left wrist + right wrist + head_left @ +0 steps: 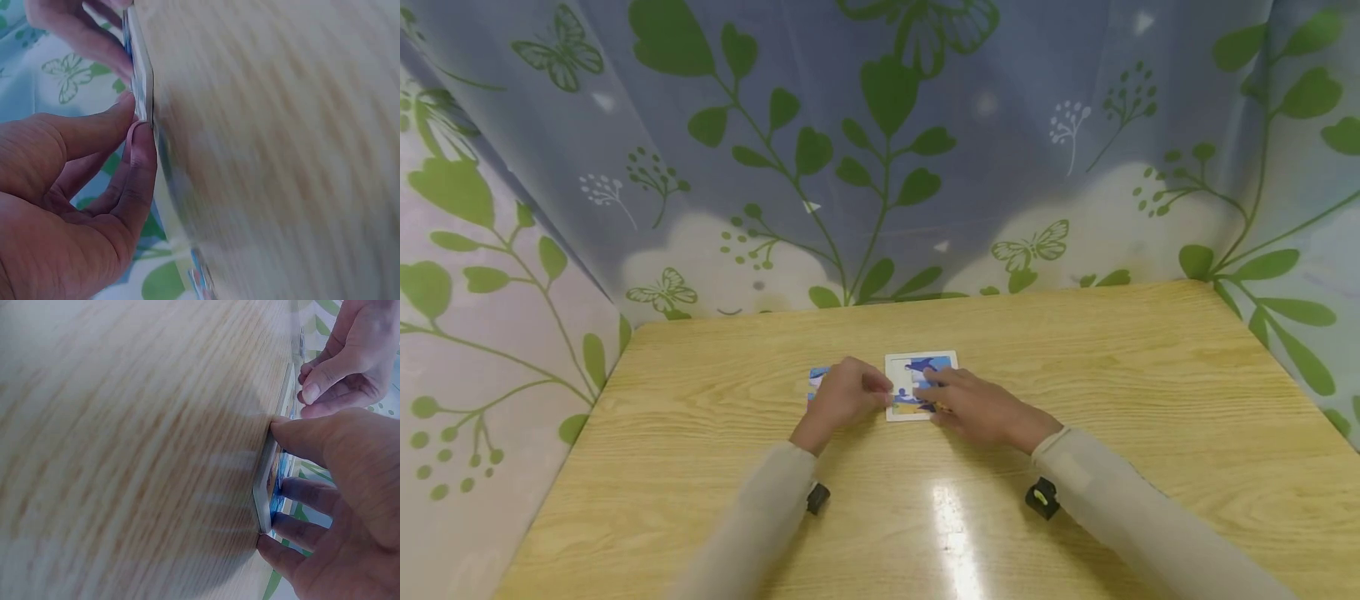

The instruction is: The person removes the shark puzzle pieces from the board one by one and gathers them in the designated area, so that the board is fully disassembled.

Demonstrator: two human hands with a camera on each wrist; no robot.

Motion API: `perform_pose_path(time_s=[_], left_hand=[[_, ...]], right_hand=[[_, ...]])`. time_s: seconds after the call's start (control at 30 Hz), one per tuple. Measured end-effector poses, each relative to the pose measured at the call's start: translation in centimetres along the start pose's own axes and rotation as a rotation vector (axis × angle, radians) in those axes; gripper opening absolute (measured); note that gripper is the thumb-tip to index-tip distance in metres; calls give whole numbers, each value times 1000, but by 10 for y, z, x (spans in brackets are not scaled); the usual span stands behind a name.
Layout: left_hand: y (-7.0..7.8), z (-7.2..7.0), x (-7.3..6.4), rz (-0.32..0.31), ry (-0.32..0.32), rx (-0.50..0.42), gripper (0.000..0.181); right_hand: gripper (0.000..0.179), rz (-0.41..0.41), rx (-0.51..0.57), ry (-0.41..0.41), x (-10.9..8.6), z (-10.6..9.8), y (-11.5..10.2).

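Observation:
On the table lies a square white puzzle tray (921,355), with a dolphin piece (931,364) at its upper right and a sea-and-sand piece (907,407) low down. Its upper left part shows bare white. My left hand (847,392) pinches at the tray's left edge, thumb and finger close together in the left wrist view. Spread over the right half, my right hand (988,408) hides part of the picture. In the right wrist view its thumb (294,432) meets the tray's near edge, two fingers touch the pieces, and the little finger is at the side.
Blue puzzle pieces (817,377) lie left of the tray, partly hidden by my left hand. The wooden table (722,350) ends at a leaf-patterned curtain (955,192) behind. Similar cloth (490,333) hangs at the left side.

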State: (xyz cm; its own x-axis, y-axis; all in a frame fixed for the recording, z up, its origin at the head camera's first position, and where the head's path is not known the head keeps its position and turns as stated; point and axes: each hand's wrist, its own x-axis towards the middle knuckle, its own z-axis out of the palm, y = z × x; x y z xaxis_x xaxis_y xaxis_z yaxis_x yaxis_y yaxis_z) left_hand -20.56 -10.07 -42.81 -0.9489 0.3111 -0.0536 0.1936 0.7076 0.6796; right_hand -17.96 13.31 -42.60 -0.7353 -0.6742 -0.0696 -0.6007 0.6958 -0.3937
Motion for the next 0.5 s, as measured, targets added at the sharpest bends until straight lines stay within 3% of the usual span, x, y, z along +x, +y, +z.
perform_pose_path(time_s=[0.23, 0.5], left_hand=[[6, 7, 1, -27, -25, 2, 13], [6, 10, 3, -37, -6, -17, 12]], right_hand=[[43, -3, -7, 1, 3, 1, -1], [43, -14, -25, 8, 2, 1, 0]])
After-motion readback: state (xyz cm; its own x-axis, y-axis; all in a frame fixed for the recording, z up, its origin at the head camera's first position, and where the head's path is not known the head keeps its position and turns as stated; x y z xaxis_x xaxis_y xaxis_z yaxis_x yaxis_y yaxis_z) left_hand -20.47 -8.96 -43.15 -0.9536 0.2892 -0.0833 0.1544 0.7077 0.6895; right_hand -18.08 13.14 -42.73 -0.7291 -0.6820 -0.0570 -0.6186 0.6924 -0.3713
